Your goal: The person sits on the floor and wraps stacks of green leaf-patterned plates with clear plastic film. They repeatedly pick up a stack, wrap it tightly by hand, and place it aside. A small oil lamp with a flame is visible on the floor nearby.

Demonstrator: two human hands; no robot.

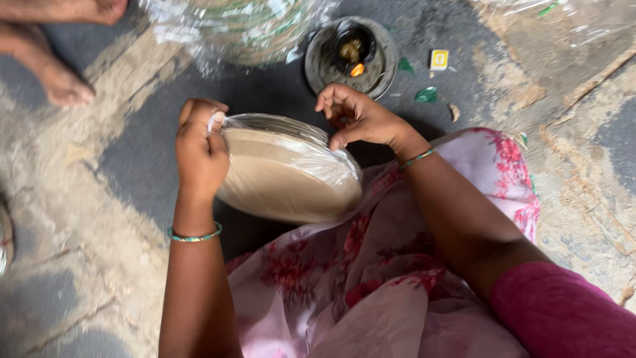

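Head view, left hand (201, 147) pinching crinkly clear wrap (324, 162), right hand (358, 118) gripping round tan plates (281, 182).

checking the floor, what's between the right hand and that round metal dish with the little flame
Only bare dark floor separates the right hand from the metal dish, as the head view shows.
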